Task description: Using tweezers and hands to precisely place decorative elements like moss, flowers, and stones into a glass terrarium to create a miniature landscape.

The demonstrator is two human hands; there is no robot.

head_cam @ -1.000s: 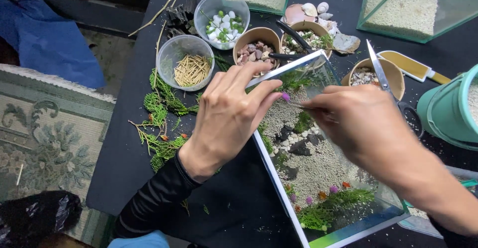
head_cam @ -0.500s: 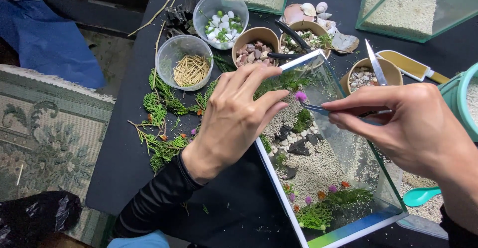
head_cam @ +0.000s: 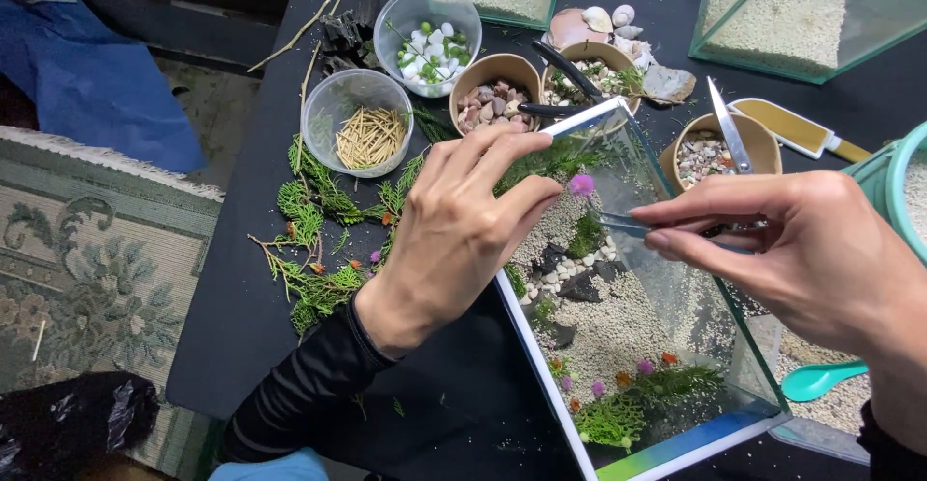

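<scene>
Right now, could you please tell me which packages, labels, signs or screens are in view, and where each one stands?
None in view: no packages, labels, signs or screens.
Only unmarked tubs and cups on the black table, behind the glass tank.

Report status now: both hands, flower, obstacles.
Left hand steadies glass terrarium rim. Right hand grips tweezers holding purple flower. Nothing blocks.

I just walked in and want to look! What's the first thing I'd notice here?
In the middle, a tilted glass tank holds sand, dark stones and green sprigs. The right hand pinches tweezers carrying a tiny purple flower over it, while the left hand steadies the tank's edge. Behind sit cups of pebbles and sticks.
</scene>
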